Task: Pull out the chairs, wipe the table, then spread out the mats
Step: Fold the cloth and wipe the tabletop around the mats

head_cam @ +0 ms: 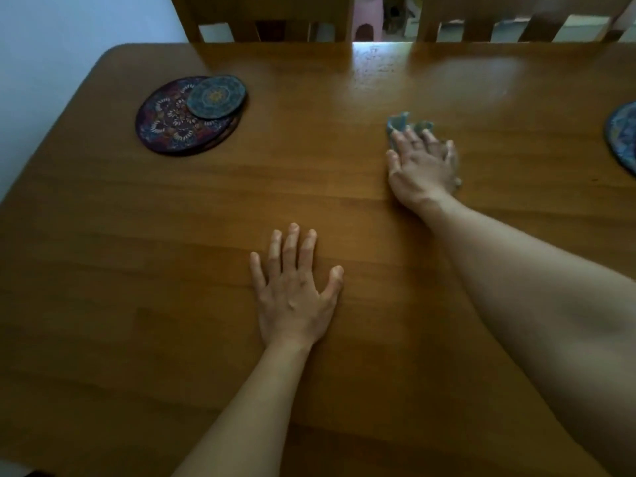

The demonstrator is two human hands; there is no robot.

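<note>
On table [344,208] | left hand [292,297] flat, fingers spread | right hand [421,166] flat, pressing cloth [401,123] | no legible writing

1. Table [344,218]: brown wood, rounded far-left corner, sheen near the far edge.
2. Cloth [401,122]: bluish, crumpled, flat on the table right of centre, mostly covered.
3. Mats [179,122]: dark round patterned stack far left; small blue mat [216,97] overlapping on top; another blue mat [624,139] at the right edge.
4. Chairs [261,18]: two wooden backs at the far side.
</note>
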